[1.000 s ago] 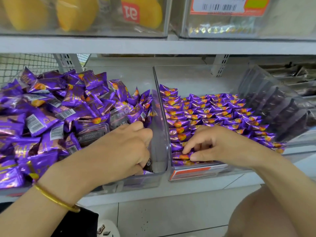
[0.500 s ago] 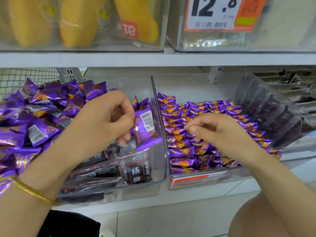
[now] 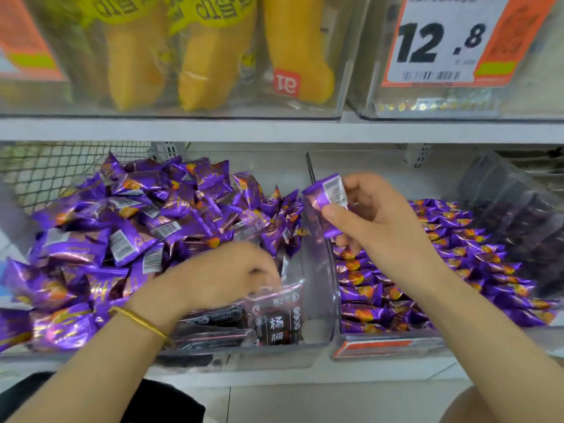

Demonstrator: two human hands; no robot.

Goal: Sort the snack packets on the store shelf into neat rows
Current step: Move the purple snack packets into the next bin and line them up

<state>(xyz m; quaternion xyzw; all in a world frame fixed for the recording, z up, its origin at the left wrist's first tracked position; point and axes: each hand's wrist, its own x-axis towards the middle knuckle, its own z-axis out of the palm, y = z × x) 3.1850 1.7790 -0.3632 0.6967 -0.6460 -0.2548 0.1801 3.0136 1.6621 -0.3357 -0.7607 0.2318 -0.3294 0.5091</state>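
Purple foil packet [image 3: 325, 196], seemingly light, crinkly and slippery, is pinched in right grip [image 3: 375, 221], best taken at its crimped end; left grip [image 3: 222, 270] blurred, cannot tell.

- Bright, even store light; shadows are faint and soft.
- Foil on the purple packets [image 3: 128, 239] glints in small highlights.
- My left hand [image 3: 225, 276] smears with motion blur.
- The yellow packs [image 3: 210, 62] and price tag [image 3: 442, 44] overhead look soft.
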